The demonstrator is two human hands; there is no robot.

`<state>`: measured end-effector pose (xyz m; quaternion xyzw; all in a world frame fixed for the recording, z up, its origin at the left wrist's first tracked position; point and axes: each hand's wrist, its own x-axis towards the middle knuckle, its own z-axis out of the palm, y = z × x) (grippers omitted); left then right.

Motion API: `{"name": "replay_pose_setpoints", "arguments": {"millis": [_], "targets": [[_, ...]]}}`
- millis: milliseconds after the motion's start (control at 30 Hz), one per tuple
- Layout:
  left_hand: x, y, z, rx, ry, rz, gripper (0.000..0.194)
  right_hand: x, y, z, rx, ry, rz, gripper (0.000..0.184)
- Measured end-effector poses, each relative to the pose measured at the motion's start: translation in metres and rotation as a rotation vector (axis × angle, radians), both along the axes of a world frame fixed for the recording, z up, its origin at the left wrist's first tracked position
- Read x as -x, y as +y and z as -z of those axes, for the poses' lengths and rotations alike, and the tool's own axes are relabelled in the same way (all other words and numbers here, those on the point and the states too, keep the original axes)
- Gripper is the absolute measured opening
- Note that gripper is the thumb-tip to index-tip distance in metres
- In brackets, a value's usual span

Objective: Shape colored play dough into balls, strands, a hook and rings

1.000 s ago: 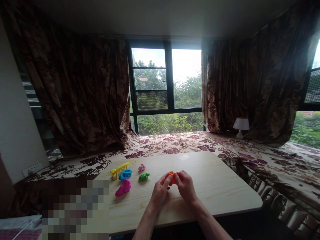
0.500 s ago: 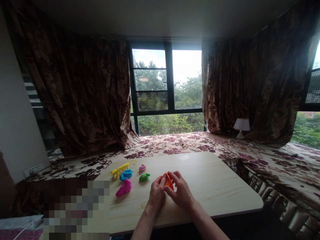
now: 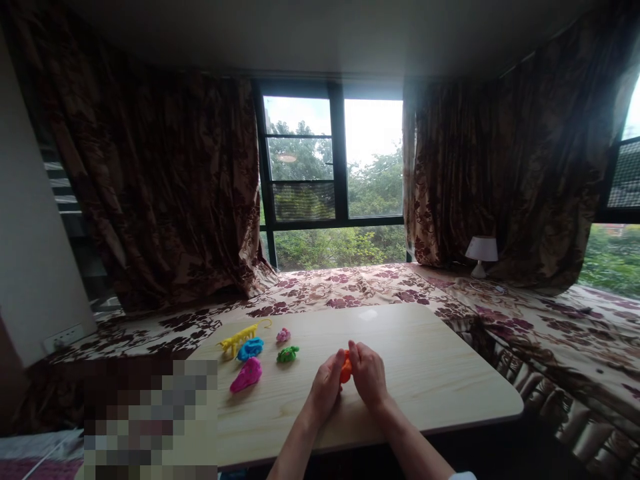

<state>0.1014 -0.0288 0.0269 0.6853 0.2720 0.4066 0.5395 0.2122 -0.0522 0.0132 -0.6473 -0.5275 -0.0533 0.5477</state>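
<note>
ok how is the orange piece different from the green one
The orange piece is held between the hands, while the green piece lies on the table. The orange piece is partly hidden by them; the green piece is uncovered. Both are brightly coloured.

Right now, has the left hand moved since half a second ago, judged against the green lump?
Yes: the left hand has shifted slightly to the right, away from the green lump on the table; the gap between them is wider.
</note>
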Motion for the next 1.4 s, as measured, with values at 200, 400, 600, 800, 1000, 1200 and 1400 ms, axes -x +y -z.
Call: {"name": "replay_pose_setpoints", "arguments": {"millis": [200, 400, 600, 800, 1000, 1200, 1400], "targets": [[-0.002, -0.005, -0.003, -0.053, -0.056, 0.035, 0.036, -0.007, 0.004, 0.002, -0.053, 0.347, -0.102, 0.044], [-0.002, -0.001, 0.003, -0.102, -0.045, 0.059, 0.025, -0.008, 0.002, -0.001, -0.062, 0.427, -0.099, 0.039], [-0.003, 0.003, 0.008, -0.179, -0.099, -0.077, 0.022, -0.002, 0.001, -0.002, -0.006, 0.38, -0.36, 0.041], [-0.004, 0.002, 0.006, -0.162, -0.119, -0.093, 0.034, -0.003, 0.006, 0.003, -0.017, 0.573, -0.403, 0.042], [-0.003, -0.008, 0.0, -0.254, -0.016, -0.098, 0.043, -0.011, 0.01, 0.003, -0.115, 0.688, -0.314, 0.045], [-0.004, -0.016, -0.004, -0.336, 0.04, -0.067, 0.044, -0.015, 0.006, 0.001, -0.055, 0.885, -0.403, 0.053], [-0.002, -0.011, -0.002, -0.302, -0.015, -0.168, 0.027, -0.012, 0.002, -0.001, -0.038, 0.625, -0.442, 0.052]]}}
